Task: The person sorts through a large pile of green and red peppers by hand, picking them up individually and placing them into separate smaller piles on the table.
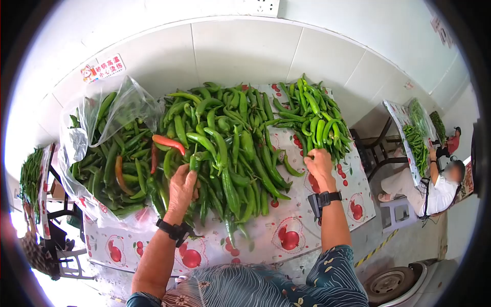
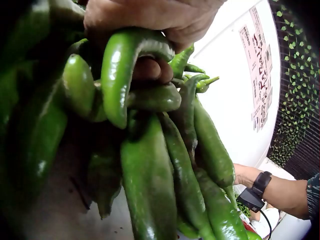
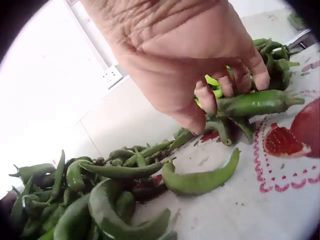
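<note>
A large heap of long green chili peppers (image 1: 225, 138) covers the middle of the table. My left hand (image 1: 182, 187) is at the heap's near left side and grips a curved green pepper (image 2: 116, 80), its fingers curled under the bend. More peppers hang close below it in the left wrist view. At the near end of a smaller pile of peppers (image 1: 319, 110) on the right is my right hand (image 1: 320, 166). Its spread fingers reach down behind a green pepper (image 3: 255, 103) in the right wrist view, fingertips right at the pile. One loose curved pepper (image 3: 200, 177) lies between the piles.
A clear plastic bag (image 1: 125, 110) of peppers, a few of them red, stands at the left. Cherry-patterned cloth (image 1: 291, 240) covers the table, with a tiled wall behind. At far right a seated person (image 1: 442, 187) works at another table with green peppers (image 1: 415, 146).
</note>
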Available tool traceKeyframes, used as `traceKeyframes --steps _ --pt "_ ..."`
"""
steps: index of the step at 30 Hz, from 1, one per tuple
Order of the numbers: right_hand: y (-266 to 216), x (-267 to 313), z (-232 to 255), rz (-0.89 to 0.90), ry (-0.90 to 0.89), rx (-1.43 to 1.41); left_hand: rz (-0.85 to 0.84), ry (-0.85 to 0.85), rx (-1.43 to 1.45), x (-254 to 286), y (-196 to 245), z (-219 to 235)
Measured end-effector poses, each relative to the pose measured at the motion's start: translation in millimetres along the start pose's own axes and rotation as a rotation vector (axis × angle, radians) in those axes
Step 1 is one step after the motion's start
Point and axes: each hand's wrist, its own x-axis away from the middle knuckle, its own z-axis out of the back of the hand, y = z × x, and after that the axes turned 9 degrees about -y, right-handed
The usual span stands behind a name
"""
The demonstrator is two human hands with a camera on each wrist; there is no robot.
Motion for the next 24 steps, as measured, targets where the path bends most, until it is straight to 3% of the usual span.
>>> traceKeyframes --steps 4,8,11,15,18,21,24 --pt "9 -1 -28 0.161 0.402 0.131 -0.007 0.01 -0.014 1 2 -1" --pt "-9 -1 -14 -0.105 0.108 -0.183 0.011 0.012 0.008 2 2 -1" --pt "-2 -7 -24 -0.041 0.107 0.03 0.001 0.014 0.007 -1 3 -3" --pt "-18 -7 -29 -0.089 0.182 -0.136 0.016 0.018 0.017 1 5 -3" --pt "-22 -18 -27 -0.148 -0.018 -0.188 0.014 0.02 0.004 0 5 -3" --pt "-39 -18 -35 -0.024 -0.08 0.011 0.007 0.014 0.014 1 5 -3" --pt "-52 -12 -29 -0.015 -0.068 0.01 0.003 0.024 0.026 1 4 -4"
